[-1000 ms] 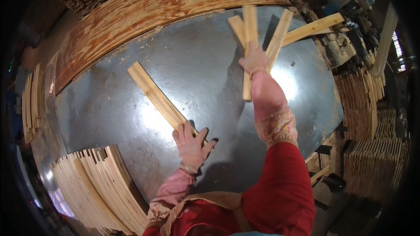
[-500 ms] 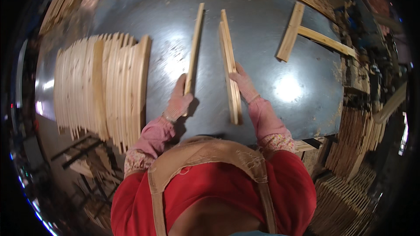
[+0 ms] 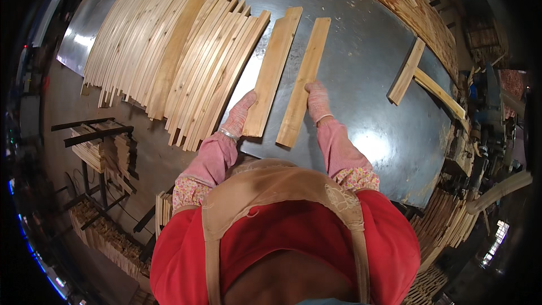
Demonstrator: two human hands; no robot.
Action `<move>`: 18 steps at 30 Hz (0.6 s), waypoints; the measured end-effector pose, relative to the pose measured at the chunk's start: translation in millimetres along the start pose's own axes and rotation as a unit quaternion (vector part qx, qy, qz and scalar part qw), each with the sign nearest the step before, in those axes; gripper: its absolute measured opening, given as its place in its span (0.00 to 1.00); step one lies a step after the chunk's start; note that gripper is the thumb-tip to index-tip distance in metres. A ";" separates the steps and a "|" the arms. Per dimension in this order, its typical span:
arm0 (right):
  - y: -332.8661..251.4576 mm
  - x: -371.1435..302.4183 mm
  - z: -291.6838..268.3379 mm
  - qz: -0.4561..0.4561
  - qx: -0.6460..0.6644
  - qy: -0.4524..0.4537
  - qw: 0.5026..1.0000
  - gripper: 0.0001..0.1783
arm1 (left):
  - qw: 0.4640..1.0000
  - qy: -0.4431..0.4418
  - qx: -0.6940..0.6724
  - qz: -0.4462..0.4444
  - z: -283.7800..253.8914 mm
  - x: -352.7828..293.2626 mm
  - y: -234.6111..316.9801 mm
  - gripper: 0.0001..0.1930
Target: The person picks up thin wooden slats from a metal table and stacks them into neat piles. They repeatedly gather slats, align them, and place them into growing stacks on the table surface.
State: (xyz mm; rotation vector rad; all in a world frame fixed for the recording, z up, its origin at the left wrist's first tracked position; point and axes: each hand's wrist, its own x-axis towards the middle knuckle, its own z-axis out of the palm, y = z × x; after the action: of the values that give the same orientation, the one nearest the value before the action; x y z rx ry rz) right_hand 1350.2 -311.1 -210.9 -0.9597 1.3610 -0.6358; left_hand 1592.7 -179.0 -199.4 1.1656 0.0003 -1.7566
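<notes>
Two wooden boards lie broad face up, slanting side by side with a narrow gap between them. My left hand (image 3: 240, 114), in a pink knit glove, grips the left board (image 3: 274, 73) along its near left edge; this board has a stepped far end. In the same kind of glove, my right hand (image 3: 318, 101) holds the right board (image 3: 305, 79) by its right edge. Fingers of both hands are partly hidden by the boards. To the left of my left hand stands a long row of boards (image 3: 192, 62), packed on edge.
The boards are over a grey metal table (image 3: 361, 62). At its right, a short board (image 3: 407, 72) lies across the end of another strip (image 3: 440, 95). A brown wooden panel (image 3: 401, 8) runs along the far edge. Stacked wood (image 3: 99, 152) sits on a black rack at lower left.
The boards in my hands have turned from narrow edge to broad face up and come closer together. My view has swung, so the packed row now appears nearer my left hand.
</notes>
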 end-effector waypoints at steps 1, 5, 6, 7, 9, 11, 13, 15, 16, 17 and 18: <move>-5.2 -2.4 6.5 -0.019 -0.118 0.007 0.993 0.22 | 0.999 0.031 -0.001 -0.029 -7.2 -1.2 -1.2 0.31; 22.0 -8.1 69.7 -0.219 -0.244 -0.063 0.943 0.29 | 0.894 0.016 0.434 0.111 -39.5 -17.2 -6.2 0.39; 29.4 -9.9 81.2 -0.169 -0.231 -0.063 0.956 0.34 | 0.853 0.042 0.513 0.088 -13.6 -41.1 17.0 0.44; 22.4 -18.9 103.0 -0.124 -0.222 -0.078 0.964 0.40 | 0.824 0.073 0.554 0.091 -21.7 -46.8 11.1 0.45; 6.3 -31.3 118.5 -0.045 -0.181 -0.133 0.973 0.46 | 0.793 0.090 0.600 0.046 -19.2 -63.3 20.1 0.48; 4.1 -31.2 124.9 -0.054 -0.181 -0.116 0.975 0.47 | 0.803 0.084 0.582 0.098 -19.8 -80.2 26.0 0.48; 7.4 -18.9 116.9 -0.079 -0.198 -0.071 0.975 0.48 | 0.852 0.060 0.508 0.111 -20.5 -100.6 28.6 0.44; 24.0 4.0 109.0 -0.104 -0.135 -0.056 0.984 0.49 | 0.922 0.000 0.376 0.096 -32.6 -120.8 31.7 0.39; 5.9 -1.2 124.9 -0.112 -0.098 -0.059 0.987 0.49 | 0.947 -0.027 0.305 0.098 -46.1 -132.9 35.5 0.37; -18.1 -1.0 130.1 -0.083 -0.167 -0.177 0.966 0.50 | 0.944 -0.041 0.309 0.111 -57.2 -132.0 44.1 0.35; 9.9 2.1 147.5 -0.160 -0.199 -0.131 0.958 0.49 | 0.941 -0.031 0.317 0.113 -54.3 -126.5 62.3 0.35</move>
State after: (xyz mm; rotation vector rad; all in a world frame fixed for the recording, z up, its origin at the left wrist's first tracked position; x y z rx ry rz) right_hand 1493.4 -278.9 -228.7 -1.5559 1.1222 -0.4565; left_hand 1681.3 -94.6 -111.0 1.4865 -0.7589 -1.6261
